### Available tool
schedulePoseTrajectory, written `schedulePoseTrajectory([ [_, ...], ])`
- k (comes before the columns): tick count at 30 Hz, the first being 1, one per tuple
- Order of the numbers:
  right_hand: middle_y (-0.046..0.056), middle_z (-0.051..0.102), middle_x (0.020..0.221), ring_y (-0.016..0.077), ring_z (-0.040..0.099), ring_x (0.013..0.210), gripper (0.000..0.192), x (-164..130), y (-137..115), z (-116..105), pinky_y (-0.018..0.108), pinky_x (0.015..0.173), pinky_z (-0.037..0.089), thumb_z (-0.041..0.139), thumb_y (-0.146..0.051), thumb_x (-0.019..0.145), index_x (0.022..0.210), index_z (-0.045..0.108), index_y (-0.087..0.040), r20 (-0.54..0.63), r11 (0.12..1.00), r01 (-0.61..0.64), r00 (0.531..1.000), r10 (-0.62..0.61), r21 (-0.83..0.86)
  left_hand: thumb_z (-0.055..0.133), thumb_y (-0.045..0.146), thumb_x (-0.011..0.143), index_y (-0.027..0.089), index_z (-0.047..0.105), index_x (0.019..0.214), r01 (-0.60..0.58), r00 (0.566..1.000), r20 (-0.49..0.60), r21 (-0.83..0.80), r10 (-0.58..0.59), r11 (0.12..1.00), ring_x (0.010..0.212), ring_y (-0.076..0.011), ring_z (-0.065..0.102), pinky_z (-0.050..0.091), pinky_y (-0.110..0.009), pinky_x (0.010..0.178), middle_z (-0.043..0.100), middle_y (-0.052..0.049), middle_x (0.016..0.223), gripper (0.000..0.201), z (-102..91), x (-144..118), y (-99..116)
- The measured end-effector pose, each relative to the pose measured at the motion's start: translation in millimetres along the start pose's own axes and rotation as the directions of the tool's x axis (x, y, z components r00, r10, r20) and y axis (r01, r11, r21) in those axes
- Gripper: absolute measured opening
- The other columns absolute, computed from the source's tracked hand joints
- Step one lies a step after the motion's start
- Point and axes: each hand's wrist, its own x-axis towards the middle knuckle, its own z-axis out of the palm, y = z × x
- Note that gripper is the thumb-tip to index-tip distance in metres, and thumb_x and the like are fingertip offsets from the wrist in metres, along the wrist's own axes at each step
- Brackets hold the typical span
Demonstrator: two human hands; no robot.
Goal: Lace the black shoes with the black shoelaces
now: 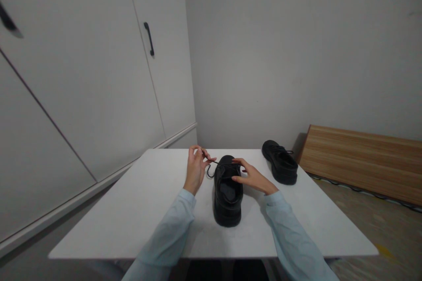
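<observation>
Both hands work one shoe point(227, 193): left point(195, 170) pinches lace point(211, 167); right point(252, 177) seemingly steadies it.

Long pale-blue sleeves on both arms, soft fabric, cuffs at wrists; left hand point(195, 170), right hand point(253, 177) bare.

We see a plain black shoe point(227, 195) at the middle of the white counter point(138, 210), its lace point(211, 167) black too. A second black shoe point(280, 162) sits at the far right. Our sleeves point(171, 228) are pale blue, unpatterned. On the left, the wardrobe doors point(82, 78) are white with a black handle point(149, 39). The wall is light grey. At the right, a board point(359, 158) shows light brown wood grain in streaks.
</observation>
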Motion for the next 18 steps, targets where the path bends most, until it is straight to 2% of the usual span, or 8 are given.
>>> schedulePoseTrajectory([
  [6, 0.012, 0.051, 0.130, 0.0255, 0.049, 0.119, 0.059, -0.1, 0.9, -0.9, 0.045, 0.098, 0.041, 0.068, -0.038, 0.072, 0.124, 0.046, -0.021, 0.006, 1.000, -0.001, 1.000, 0.001, 0.007, 0.056, 0.039, 0.084, 0.024, 0.041, 0.091, -0.032, 0.999, -0.027, 0.012, 0.033, 0.999, 0.055, -0.0061, 0.046, 0.049, -0.019, 0.056, 0.044, 0.006, 0.068, 0.022, 1.1, 1.9, 3.5],
  [18, 0.011, 0.049, 0.133, 0.0278, 0.047, 0.121, 0.060, 0.0, 6.4, -0.7, 0.049, 0.101, 0.037, 0.068, -0.042, 0.072, 0.125, 0.048, -0.022, 0.017, 1.000, -0.020, 1.000, 0.020, 0.020, 0.064, 0.036, 0.079, 0.023, 0.048, 0.088, -0.119, 0.991, -0.065, -0.049, 0.116, 0.992, 0.055, -0.0066, 0.045, 0.045, -0.019, 0.053, 0.046, 0.005, 0.068, 0.023, -6.1, 8.3, 10.3],
])
